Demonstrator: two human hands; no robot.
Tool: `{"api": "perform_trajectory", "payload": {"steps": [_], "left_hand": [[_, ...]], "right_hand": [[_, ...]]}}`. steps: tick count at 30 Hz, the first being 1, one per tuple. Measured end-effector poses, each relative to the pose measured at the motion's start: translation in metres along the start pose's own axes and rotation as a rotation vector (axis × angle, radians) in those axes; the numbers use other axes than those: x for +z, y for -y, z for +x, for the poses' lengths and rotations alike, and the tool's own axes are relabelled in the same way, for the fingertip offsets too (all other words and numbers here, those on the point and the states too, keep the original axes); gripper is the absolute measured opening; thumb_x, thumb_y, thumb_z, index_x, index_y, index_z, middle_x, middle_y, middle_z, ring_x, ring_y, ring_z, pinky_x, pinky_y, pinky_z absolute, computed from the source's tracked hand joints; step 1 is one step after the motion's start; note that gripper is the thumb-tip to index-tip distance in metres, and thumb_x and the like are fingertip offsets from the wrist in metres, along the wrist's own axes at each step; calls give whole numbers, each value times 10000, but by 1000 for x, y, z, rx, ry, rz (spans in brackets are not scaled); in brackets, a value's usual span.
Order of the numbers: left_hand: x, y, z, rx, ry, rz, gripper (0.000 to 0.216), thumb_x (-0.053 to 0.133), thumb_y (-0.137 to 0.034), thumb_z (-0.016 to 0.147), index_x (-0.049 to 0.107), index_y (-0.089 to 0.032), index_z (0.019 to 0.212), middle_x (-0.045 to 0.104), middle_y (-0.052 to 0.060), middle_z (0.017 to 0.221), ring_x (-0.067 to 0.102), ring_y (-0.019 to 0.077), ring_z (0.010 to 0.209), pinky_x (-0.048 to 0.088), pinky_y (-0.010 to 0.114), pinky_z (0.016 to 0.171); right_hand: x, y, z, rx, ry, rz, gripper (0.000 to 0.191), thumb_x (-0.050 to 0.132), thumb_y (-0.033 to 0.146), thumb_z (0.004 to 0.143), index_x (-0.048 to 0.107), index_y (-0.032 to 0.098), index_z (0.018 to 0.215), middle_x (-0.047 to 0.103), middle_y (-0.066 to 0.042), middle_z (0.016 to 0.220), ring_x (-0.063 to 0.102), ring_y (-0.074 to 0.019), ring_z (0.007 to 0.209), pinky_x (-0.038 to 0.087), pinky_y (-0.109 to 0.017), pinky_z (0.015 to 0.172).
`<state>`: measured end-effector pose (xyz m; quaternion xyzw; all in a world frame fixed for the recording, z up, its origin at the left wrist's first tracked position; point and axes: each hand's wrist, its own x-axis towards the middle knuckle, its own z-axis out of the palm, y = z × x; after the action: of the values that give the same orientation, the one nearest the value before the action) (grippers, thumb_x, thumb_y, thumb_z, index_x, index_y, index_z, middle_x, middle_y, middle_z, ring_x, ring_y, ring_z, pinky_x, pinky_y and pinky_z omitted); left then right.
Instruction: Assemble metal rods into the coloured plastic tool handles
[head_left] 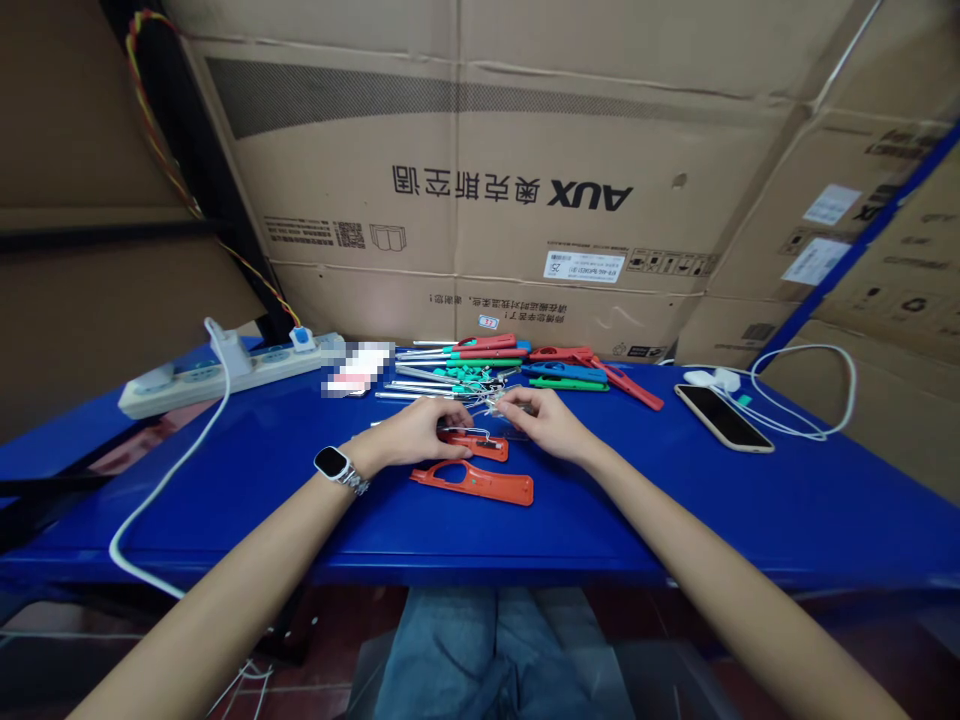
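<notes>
My left hand (420, 430) rests on the blue table (262, 500) with its fingers curled over an orange plastic handle shell (480, 446) that has a metal piece lying in it. My right hand (541, 418) is just to the right, its fingertips pinched at small thin metal parts (496, 405) above that shell. A second orange shell (474, 482) lies flat just in front of the hands, untouched. A smartwatch (334, 465) is on my left wrist.
Behind the hands lies a pile of red, green and blue handles with metal rods (495, 368). A power strip (217, 375) with a white cable sits at the left. A phone (723, 416) on a white charger cable lies at the right. Cardboard boxes (510, 180) stand behind.
</notes>
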<state>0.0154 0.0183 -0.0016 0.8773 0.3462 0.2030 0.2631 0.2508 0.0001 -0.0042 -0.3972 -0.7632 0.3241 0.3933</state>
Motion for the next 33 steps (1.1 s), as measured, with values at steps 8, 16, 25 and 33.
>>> {"api": "perform_trajectory", "payload": {"steps": [8,16,25,33], "left_hand": [[-3,-3,-2,10,15,83,313,751,-383,727,699,-176,956,687,38,888,601,183,791,464,280,711],[-5,2,-1,40,-7,20,187,590,-264,854,703,-155,955,692,45,807,605,160,715,467,269,680],[-16,-2,-5,31,-59,-49,240,586,-344,891,723,-146,896,689,47,762,575,147,659,445,254,618],[-29,2,-13,-57,36,-204,272,630,-398,864,722,-146,905,723,52,811,615,159,709,475,267,660]], "right_hand": [[1,-3,-1,19,13,-8,372,574,512,884,668,155,843,653,-34,816,539,-131,666,436,-267,624],[3,1,-3,30,23,-28,343,557,474,898,649,151,825,600,-9,712,497,-119,613,422,-265,619],[5,3,-6,33,9,1,319,568,454,894,666,151,870,611,-10,722,531,-134,657,430,-269,644],[16,10,-9,-31,22,-95,237,541,371,932,667,170,935,682,-42,863,586,-157,760,454,-295,726]]}}
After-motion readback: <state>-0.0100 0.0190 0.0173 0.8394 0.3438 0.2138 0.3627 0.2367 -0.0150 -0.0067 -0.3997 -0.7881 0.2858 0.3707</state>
